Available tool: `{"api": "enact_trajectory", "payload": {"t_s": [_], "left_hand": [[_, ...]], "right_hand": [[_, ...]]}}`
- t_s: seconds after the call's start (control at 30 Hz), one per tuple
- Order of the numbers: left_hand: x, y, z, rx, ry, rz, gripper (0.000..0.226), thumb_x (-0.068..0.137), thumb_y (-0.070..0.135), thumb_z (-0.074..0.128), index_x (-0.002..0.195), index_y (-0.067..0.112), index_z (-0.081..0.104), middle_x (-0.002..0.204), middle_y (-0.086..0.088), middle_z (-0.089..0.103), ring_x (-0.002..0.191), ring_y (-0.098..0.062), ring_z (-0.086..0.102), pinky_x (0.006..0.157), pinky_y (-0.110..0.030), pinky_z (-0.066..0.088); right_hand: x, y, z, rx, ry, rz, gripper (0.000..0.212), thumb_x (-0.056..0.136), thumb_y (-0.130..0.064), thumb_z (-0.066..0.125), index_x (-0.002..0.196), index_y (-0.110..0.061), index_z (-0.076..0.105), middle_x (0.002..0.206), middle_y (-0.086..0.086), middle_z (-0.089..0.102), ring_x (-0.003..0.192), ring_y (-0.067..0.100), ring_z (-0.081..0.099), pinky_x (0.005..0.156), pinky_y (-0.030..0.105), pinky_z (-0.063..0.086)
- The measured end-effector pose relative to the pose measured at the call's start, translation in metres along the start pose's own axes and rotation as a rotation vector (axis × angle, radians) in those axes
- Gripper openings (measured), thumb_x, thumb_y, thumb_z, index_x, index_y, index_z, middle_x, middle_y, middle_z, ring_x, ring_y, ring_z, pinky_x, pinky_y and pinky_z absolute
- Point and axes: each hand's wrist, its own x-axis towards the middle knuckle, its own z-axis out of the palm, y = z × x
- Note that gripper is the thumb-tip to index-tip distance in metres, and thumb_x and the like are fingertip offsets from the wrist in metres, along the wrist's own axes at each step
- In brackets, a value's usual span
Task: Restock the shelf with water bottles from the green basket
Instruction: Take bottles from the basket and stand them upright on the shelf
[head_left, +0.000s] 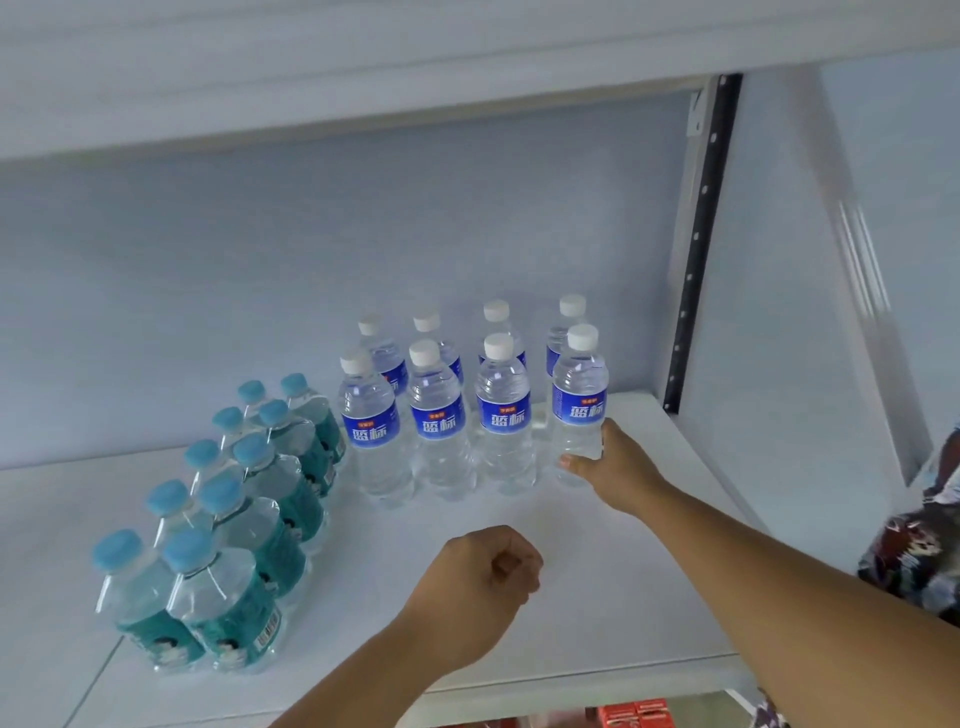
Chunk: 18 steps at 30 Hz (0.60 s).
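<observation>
On the white shelf (597, 597) stand two rows of clear water bottles with white caps and blue labels. My right hand (618, 467) grips the lower part of the front-right blue-label bottle (579, 395), which stands upright at the right end of the front row. Other front-row bottles (436, 415) stand to its left. My left hand (488, 577) hovers over the shelf front, fingers curled into a loose fist with nothing in it. The green basket is out of view.
Two rows of teal-label bottles (244, 519) with light-blue caps run from the front left toward the back. A black slotted upright (693, 260) and a side panel bound the shelf on the right. Red boxes (636, 714) sit on the shelf below.
</observation>
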Motion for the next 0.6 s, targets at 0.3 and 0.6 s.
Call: {"api": "enact_trajectory", "payload": {"t_s": [0.3, 0.6], "left_hand": [[-0.011, -0.008, -0.002, 0.024, -0.024, -0.019, 0.017, 0.093, 0.018, 0.059, 0.087, 0.029, 0.071, 0.082, 0.01, 0.075, 0.074, -0.008, 0.07, 0.07, -0.019, 0.054], [-0.046, -0.02, -0.003, 0.074, -0.075, -0.025, 0.018, 0.094, 0.022, 0.058, 0.088, 0.033, 0.071, 0.082, 0.014, 0.075, 0.076, -0.008, 0.07, 0.07, -0.023, 0.057]], "right_hand": [[-0.012, 0.0, 0.01, -0.036, 0.092, 0.091, 0.089, 0.076, -0.039, 0.086, 0.144, -0.004, 0.04, 0.142, 0.015, 0.051, 0.123, 0.033, 0.058, 0.087, 0.03, 0.044], [-0.082, 0.008, 0.023, -0.031, 0.209, 0.0, 0.046, 0.085, -0.025, 0.074, 0.123, -0.006, 0.059, 0.115, 0.008, 0.061, 0.1, 0.026, 0.061, 0.081, 0.029, 0.043]]}}
